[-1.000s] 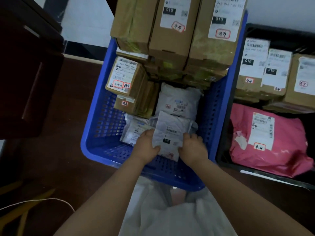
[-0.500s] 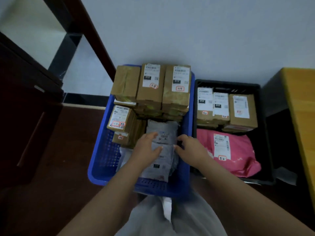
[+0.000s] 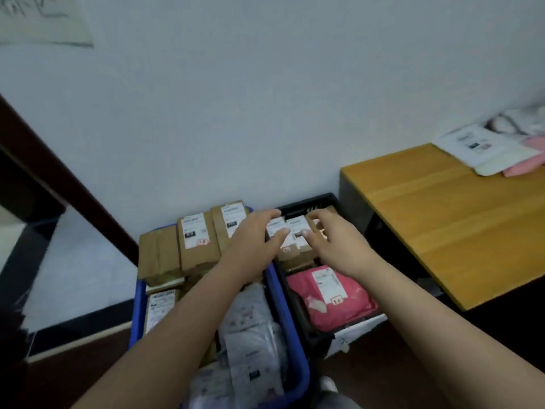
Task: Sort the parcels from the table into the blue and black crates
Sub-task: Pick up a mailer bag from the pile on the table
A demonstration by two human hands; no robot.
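Two crates stand side by side against a pale wall (image 3: 265, 98): blue crate (image 3: 295, 343) on the left, black crate (image 3: 306, 202) touching it on the right. The blue crate holds upright brown boxes (image 3: 194, 246) with white labels at the far end and grey mailer bags (image 3: 253, 343) nearer the person. The black crate holds more labelled brown boxes (image 3: 295, 249) at the back and a pink mailer bag (image 3: 327, 296) in front. To the right, a wooden desk (image 3: 442, 231) carries the unsorted parcels at its far corner: a white parcel (image 3: 477, 149) with a pink parcel (image 3: 528, 160) just beside it. A dark wooden rail (image 3: 67, 184) slants across the left. Both forearms cross over the crates and hide much of their contents. The left hand (image 3: 250, 249) hovers above the seam between the crates, its grip spread, fingers relaxed, holding nothing. The right hand (image 3: 333, 243) hovers over the black crate's boxes, its grip also spread and empty; whether the fingertips touch the labels cannot be told. Half a second ago both hands lay on the grey bags low in the blue crate; now they have lifted and shifted rightward, and the view has tilted up, bringing the desk's parcels into sight.
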